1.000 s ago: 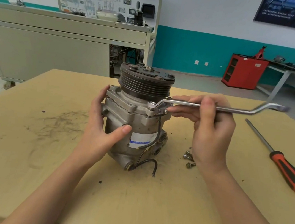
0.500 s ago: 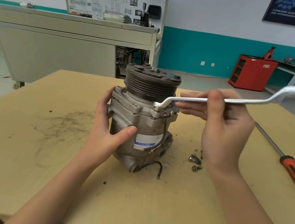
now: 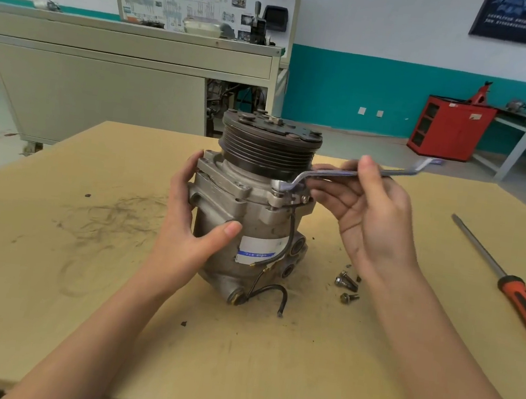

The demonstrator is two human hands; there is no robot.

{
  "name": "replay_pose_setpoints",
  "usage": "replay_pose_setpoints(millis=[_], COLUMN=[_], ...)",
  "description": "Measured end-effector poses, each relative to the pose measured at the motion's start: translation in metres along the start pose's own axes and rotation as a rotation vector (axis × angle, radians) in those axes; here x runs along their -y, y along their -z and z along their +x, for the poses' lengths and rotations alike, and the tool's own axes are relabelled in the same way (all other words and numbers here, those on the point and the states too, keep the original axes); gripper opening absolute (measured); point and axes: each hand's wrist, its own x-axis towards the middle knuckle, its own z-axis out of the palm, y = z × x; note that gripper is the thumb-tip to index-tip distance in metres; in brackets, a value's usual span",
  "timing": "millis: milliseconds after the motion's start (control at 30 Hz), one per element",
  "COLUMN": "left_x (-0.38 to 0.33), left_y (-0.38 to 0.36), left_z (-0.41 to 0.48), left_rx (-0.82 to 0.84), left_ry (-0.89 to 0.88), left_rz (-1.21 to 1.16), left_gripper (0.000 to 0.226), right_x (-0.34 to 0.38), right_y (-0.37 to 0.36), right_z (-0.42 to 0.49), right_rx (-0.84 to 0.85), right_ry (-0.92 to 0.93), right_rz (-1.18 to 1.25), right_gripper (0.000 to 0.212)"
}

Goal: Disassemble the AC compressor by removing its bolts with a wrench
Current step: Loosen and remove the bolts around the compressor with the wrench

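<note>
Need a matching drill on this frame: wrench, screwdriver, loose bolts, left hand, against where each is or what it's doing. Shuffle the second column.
Column 1
1. wrench
2. screwdriver
3. loose bolts
4. left hand

Column 2
A. lying on the table beside the base of the compressor
B. grips the compressor body
C. held by the right hand, ring end on a bolt at the compressor's upper flange
D. lying untouched near the table's right edge

Pairs: 1-C, 2-D, 3-A, 4-B
</note>
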Motion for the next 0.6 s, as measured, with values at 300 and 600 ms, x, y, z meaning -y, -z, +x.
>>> replay_pose_setpoints(millis=[300, 600], left_x=[0.001, 0.001], left_y=[0.000, 0.000], left_z=[0.000, 0.001], left_rx=[-0.005, 0.000], left_ry=[0.006, -0.015], left_rz=[-0.002, 0.005], left_gripper=[0.090, 0.085], right_x=[0.010, -0.001], right_y=[-0.005, -0.011], right_z=[-0.009, -0.026], right_rx=[-0.119, 0.127], right_ry=[0.409, 0.920], right_rz=[-0.251, -0.636], right_gripper=[0.024, 0.020])
